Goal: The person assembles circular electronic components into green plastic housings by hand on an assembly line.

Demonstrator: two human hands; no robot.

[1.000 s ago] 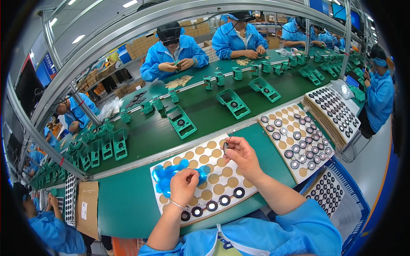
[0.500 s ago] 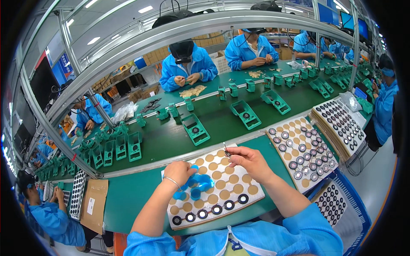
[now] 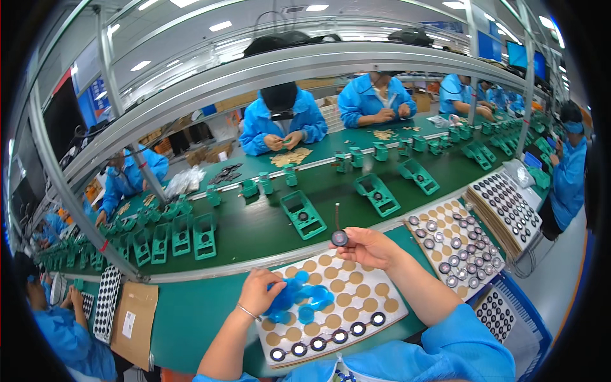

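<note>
While right hand [image 3: 369, 247] holds disc [image 3: 339, 239], tray [image 3: 380, 277] shows six.

- Seven o'clock: the fingertips of the left hand [image 3: 258, 291] merge with the blue film discs [image 3: 291, 295]; whether they pinch one cannot be told.
- Six o'clock: those discs hide some recesses of the white tray [image 3: 398, 318]; the lower edge cuts off the wearer's jacket [image 3: 407, 361].
- Five o'clock: the far side of the round black part [image 3: 339, 238] in the right hand [image 3: 369, 247] is hidden.
- Four o'clock: a sleeve partly covers the blue crate [image 3: 533, 323].
- One o'clock: a metal beam [image 3: 318, 60] hides most of a co-worker's head.
</note>
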